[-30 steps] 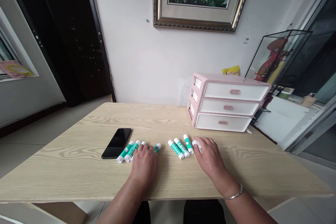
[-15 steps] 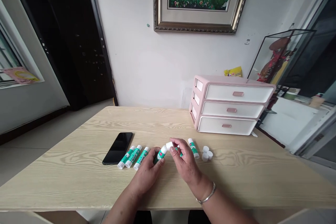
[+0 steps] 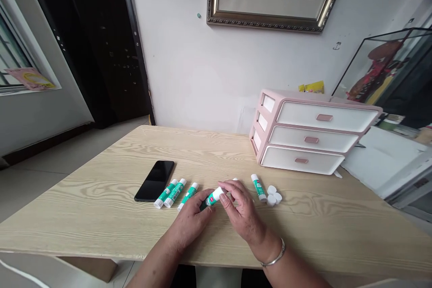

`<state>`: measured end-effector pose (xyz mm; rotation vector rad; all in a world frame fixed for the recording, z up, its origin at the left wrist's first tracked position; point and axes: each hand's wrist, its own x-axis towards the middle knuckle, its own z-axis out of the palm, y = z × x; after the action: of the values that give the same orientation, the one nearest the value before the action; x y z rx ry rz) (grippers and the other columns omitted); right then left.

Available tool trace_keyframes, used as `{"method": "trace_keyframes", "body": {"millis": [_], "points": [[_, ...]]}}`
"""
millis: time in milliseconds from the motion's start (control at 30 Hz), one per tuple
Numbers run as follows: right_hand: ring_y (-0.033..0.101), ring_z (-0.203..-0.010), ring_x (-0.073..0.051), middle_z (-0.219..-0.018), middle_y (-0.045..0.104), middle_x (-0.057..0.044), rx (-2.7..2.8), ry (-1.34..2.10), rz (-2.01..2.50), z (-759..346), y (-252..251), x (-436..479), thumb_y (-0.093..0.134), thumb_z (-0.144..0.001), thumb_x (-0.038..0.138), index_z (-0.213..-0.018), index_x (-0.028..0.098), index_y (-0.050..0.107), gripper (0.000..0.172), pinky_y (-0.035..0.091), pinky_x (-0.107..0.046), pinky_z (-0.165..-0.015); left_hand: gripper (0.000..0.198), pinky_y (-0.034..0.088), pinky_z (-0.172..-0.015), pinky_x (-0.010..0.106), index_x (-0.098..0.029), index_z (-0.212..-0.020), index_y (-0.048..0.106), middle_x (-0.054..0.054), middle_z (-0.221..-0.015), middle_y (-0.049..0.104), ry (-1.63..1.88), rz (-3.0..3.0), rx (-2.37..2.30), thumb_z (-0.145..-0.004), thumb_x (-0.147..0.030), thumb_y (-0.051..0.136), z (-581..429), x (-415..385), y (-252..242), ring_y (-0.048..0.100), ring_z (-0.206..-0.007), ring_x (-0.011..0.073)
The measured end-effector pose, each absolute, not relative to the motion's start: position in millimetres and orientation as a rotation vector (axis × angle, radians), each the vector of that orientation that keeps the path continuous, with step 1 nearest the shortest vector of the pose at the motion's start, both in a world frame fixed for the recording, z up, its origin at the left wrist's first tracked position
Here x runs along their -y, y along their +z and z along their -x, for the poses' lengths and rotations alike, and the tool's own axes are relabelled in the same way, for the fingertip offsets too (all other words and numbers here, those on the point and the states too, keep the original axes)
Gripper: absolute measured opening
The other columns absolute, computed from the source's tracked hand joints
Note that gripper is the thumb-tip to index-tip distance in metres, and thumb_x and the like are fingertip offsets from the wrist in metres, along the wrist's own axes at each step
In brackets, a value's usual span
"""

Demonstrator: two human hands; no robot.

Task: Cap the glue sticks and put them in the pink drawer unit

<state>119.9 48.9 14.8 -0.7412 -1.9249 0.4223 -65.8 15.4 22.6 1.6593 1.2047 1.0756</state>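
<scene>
My left hand (image 3: 193, 221) grips the green body of a glue stick (image 3: 212, 198) just above the wooden table (image 3: 101, 207). My right hand (image 3: 241, 210) pinches that stick's white cap end. Three more green and white glue sticks (image 3: 174, 193) lie in a row left of my hands. One glue stick (image 3: 259, 187) lies right of my hands, and another is mostly hidden behind my right fingers. A small cluster of loose white caps (image 3: 273, 197) sits beside it.
A black phone (image 3: 155, 180) lies face up left of the sticks. A pink three-drawer organizer (image 3: 310, 137) stands at the back right, all drawers shut. A framed picture hangs on the wall; a glass case stands far right.
My right hand left the caps at the right and came to the middle. My left hand lifted a glue stick, and both hands now hold it. The view shifted slightly right.
</scene>
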Motion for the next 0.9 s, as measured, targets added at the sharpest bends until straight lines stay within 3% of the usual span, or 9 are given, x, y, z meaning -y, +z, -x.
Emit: {"method": "trace_keyframes", "body": {"millis": [133, 233, 333, 400, 567, 900], "points": [[0.063, -0.11, -0.022, -0.118, 0.069, -0.008, 1.987, 0.337, 0.693, -115, 14, -44, 0.057, -0.101, 0.023, -0.135, 0.029, 0.059, 0.034, 0.052, -0.046, -0.102, 0.039, 0.041, -0.111, 0.04, -0.024, -0.128, 0.069, 0.006, -0.133, 0.069, 1.063, -1.581, -1.145, -0.095, -0.041, 0.057, 66, -12, 29, 0.059, -0.125, 0.0288], [0.063, -0.112, -0.022, -0.12, 0.069, -0.007, 2.039, 0.279, 0.631, -113, 13, -40, 0.059, -0.1, 0.021, -0.141, 0.03, 0.056, 0.042, 0.05, -0.048, -0.107, 0.04, 0.044, -0.105, 0.038, -0.021, -0.119, 0.071, 0.007, -0.121, 0.072, 1.084, -1.552, -1.087, -0.096, -0.05, 0.056, 66, -11, 27, 0.061, -0.116, 0.0273], [0.062, -0.116, -0.022, -0.124, 0.068, -0.007, 2.027, 0.299, 0.648, -115, 9, -36, 0.062, -0.097, 0.021, -0.146, 0.03, 0.051, 0.051, 0.051, -0.044, -0.105, 0.042, 0.048, -0.086, 0.032, -0.018, -0.095, 0.07, 0.004, -0.094, 0.069, 1.12, -1.501, -1.095, -0.095, -0.057, 0.054, 67, -12, 22, 0.06, -0.092, 0.022], [0.063, -0.114, -0.022, -0.123, 0.068, -0.007, 1.993, 0.337, 0.679, -117, 7, -35, 0.062, -0.096, 0.021, -0.147, 0.028, 0.049, 0.054, 0.054, -0.042, -0.101, 0.046, 0.043, -0.07, 0.028, -0.018, -0.079, 0.064, 0.001, -0.077, 0.06, 1.141, -1.429, -1.156, -0.093, -0.061, 0.055, 67, -13, 18, 0.052, -0.076, 0.0174], [0.066, -0.098, -0.019, -0.106, 0.07, -0.004, 1.918, 0.375, 0.73, -119, 7, -36, 0.058, -0.096, 0.018, -0.131, 0.027, 0.058, 0.035, 0.055, -0.037, -0.092, 0.053, 0.029, -0.056, 0.026, -0.02, -0.065, 0.052, -0.003, -0.063, 0.042, 1.192, -1.332, -1.2, -0.091, -0.065, 0.048, 70, -14, 14, 0.036, -0.06, 0.0128], [0.065, -0.088, -0.018, -0.094, 0.071, -0.002, 1.936, 0.366, 0.753, -118, 10, -34, 0.056, -0.098, 0.02, -0.116, 0.025, 0.063, 0.02, 0.053, -0.033, -0.086, 0.046, 0.028, -0.057, 0.027, -0.02, -0.062, 0.048, -0.003, -0.061, 0.04, 1.274, -1.387, -1.11, -0.097, -0.049, 0.04, 74, -15, 8, 0.035, -0.06, 0.0133]]}}
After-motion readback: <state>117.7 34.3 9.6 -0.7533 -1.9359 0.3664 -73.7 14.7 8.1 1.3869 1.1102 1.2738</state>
